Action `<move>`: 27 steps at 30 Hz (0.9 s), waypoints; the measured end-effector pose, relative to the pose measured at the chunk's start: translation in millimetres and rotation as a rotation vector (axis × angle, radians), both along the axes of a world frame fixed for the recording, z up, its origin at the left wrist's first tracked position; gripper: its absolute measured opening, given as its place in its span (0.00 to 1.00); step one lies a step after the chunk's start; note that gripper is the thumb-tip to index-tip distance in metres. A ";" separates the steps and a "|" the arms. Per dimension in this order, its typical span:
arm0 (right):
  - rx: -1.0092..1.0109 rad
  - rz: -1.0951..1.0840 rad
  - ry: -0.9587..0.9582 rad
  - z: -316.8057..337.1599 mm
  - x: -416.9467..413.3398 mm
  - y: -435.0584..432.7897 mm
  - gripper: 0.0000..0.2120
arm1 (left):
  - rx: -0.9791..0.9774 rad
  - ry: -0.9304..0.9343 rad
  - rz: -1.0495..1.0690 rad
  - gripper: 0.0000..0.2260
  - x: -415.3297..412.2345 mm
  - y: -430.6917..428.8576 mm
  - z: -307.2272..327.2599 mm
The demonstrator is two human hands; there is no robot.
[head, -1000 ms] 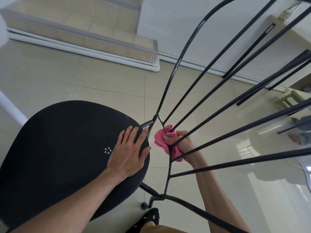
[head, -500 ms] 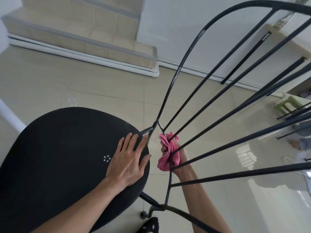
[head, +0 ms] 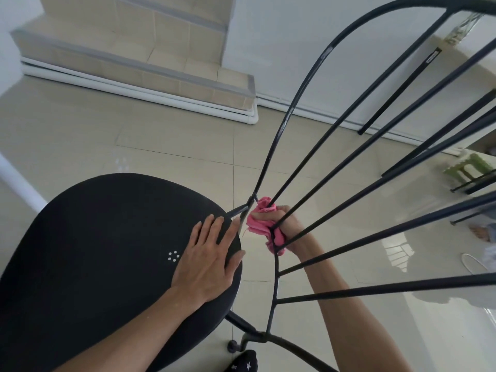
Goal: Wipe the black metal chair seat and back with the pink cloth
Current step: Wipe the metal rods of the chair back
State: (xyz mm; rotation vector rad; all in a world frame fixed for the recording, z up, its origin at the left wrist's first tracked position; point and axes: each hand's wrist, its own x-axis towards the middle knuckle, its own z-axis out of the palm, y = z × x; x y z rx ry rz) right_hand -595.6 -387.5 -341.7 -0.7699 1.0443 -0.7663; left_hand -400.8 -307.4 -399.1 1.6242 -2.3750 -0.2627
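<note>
Now, the pale tiled floor takes up most of what you see, and the black metal chair stands on it. Its seat fills the lower left, dark and rounded. The chair back rises from the seat's rear edge as a curved hoop, with thin rods fanning up and out to the right. A tiled step runs along the floor's far edge, against the white wall.

Of your 2 hands, the left hand lies flat on the seat at its rear edge. Its fingers are straight and slightly spread, and the fingertips reach the strut that joins seat and back. It holds nothing.

Your right hand is on the far side of the back, just beyond the seat's rear edge, with rods crossing in front of it. Its fingers are curled tight round the bunched pink cloth. The cloth sits at the lower ends of the rods, pressed against the metal near where they meet the hoop. You cannot tell whether it wraps fully round 1 rod.

A small ring of pale holes marks the seat, just beside your left hand.
</note>
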 end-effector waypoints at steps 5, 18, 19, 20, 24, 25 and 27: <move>0.063 -0.204 -0.282 -24.4 9.0 11.3 0.06 | 0.021 0.032 0.005 0.29 1.9 -0.4 0.9; 0.351 -0.387 -0.361 -16.5 -23.8 46.1 0.13 | 0.014 0.036 0.004 0.29 0.8 -0.3 0.8; 0.378 -0.350 -0.323 -12.2 -22.8 41.5 0.09 | 0.014 0.035 0.005 0.29 1.2 -0.7 0.6; 0.379 -0.321 -0.262 -10.8 -21.8 34.7 0.08 | 0.014 0.032 0.005 0.29 1.4 -0.8 0.6; 0.321 -0.279 -0.013 -7.6 -19.4 15.3 0.12 | 0.017 0.023 0.006 0.29 0.5 -0.5 1.7; 0.324 -0.267 0.026 -6.1 -18.1 12.4 0.14 | 0.019 0.020 0.003 0.29 0.3 -0.4 1.6; 0.290 -0.258 0.065 -2.4 -17.6 10.4 0.16 | 0.018 0.013 0.002 0.29 0.4 -0.4 1.0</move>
